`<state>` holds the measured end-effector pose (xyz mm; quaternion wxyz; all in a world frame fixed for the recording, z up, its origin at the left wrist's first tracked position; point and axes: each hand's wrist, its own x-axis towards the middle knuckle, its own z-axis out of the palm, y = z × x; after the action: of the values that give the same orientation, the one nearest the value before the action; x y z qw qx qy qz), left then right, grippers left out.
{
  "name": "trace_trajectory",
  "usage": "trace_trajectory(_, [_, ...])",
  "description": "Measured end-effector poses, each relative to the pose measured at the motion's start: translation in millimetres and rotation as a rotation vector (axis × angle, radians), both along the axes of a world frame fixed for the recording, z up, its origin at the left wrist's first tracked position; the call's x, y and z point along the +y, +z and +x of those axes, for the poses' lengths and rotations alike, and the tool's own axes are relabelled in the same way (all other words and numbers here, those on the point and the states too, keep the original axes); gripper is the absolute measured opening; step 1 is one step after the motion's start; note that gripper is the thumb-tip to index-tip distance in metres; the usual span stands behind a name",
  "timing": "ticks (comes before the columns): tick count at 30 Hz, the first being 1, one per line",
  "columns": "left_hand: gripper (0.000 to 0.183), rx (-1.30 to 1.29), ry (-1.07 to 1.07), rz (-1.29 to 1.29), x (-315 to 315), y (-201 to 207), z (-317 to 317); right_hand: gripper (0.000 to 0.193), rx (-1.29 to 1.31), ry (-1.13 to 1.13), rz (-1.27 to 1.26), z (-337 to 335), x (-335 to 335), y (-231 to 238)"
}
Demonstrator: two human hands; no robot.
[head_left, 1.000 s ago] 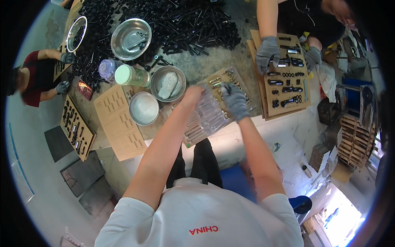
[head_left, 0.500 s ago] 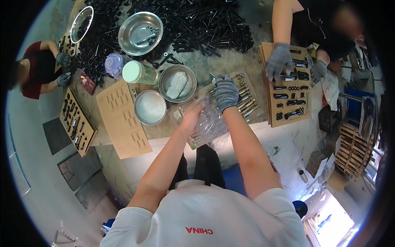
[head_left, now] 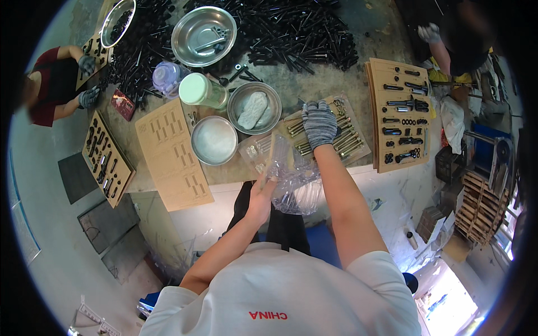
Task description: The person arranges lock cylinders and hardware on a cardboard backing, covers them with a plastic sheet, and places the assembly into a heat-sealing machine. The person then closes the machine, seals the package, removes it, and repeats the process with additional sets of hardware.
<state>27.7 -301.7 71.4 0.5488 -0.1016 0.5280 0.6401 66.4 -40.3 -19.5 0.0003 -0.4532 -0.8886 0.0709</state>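
My bare left hand (head_left: 261, 197) is closed on a crumpled sheet of clear plastic film (head_left: 294, 185), which hangs past the table's front edge. In a grey knitted glove, my right hand (head_left: 319, 124) lies over a card of brass-coloured bolts (head_left: 348, 138), its fingers stretched forward near the card's far edge. Part of the film covers the card's left side, where small silver pieces (head_left: 259, 152) show through. What lies beneath the right palm is hidden.
Left of the card stand a metal bowl with a white cloth bundle (head_left: 253, 110), a bowl of white material (head_left: 214, 140) and a green-lidded jar (head_left: 203, 91). Black bolts (head_left: 302, 33) heap behind. Cardboard hardware boards (head_left: 399, 89) lie right. A co-worker (head_left: 47, 84) stands left, another (head_left: 462, 39) right.
My left hand has drawn the film down toward me, baring more bolts. My right hand remains on the card. The right co-worker's hands have left the boards.
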Motion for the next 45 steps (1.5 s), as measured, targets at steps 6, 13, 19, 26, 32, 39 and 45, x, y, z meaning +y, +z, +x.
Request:
trace_trajectory(6, [0.035,0.082,-0.469,-0.206,3,-14,-28,0.030,0.014,0.025,-0.021,3,1,2])
trace_trajectory(13, [0.028,-0.383,-0.413,-0.131,87,-29,-95,0.035,0.182,0.165,-0.179,9,-28,4])
trace_trajectory(19, [0.022,0.074,-0.434,-0.316,114,-89,-73,0.032,0.095,0.076,-0.213,6,-26,-4])
trace_trajectory(26, [0.021,0.205,-0.452,-0.315,99,-87,-63,0.033,0.005,0.152,-0.180,6,-17,-12])
trace_trajectory(32, [0.016,0.191,-0.299,-0.250,79,-60,-43,0.033,-0.023,0.140,-0.188,6,-18,-14])
trace_trajectory(39, [0.035,0.291,-0.339,-0.185,40,-51,-31,0.030,0.008,0.193,-0.092,8,-21,-23])
trace_trajectory(45, [0.044,0.333,-0.298,-0.116,26,-51,-21,0.025,0.013,0.163,-0.041,10,-21,-31])
